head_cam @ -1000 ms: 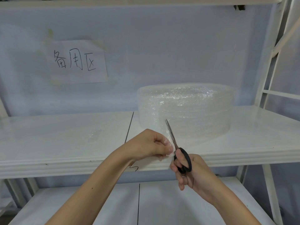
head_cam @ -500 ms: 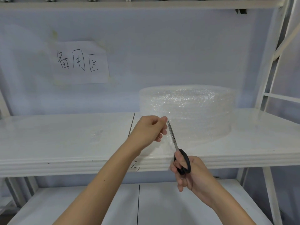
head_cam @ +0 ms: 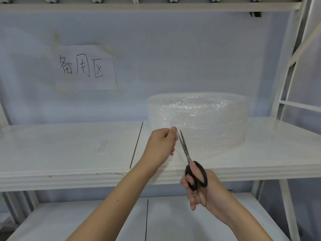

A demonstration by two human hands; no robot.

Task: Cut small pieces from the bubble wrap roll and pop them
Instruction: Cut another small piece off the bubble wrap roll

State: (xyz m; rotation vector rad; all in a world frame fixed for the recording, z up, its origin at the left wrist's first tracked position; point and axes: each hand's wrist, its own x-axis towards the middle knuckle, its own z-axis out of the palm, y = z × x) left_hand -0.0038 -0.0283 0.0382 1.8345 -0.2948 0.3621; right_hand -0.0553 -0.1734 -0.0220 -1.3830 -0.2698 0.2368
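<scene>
Since a second ago, my left hand (head_cam: pixel 162 145) has lifted from the shelf's front lip up toward the roll (head_cam: pixel 198 121), and the blades have parted a little. That hand is curled, thumb and fingers pinching what I take to be the loose flap of wrap; the film is so clear against the white shelf (head_cam: pixel 69 150) that I can't be sure where its edge runs. My right hand (head_cam: pixel 203 186) grips the scissors (head_cam: pixel 188 159) through the black loops, blades slightly apart and pointing up just beside my left fingertips.

Beyond them the roll sits flat on the shelf, right of the seam between boards, close to the back wall. A paper sign (head_cam: pixel 83 67) hangs on that wall to the left.

This stuff should be feather-light, limp and slick, so it will likely fold away from the blades unless I keep it taut. I judge the best hold is a pinch at the free edge close to the cut line. Too hard a squeeze would burst bubbles early.
</scene>
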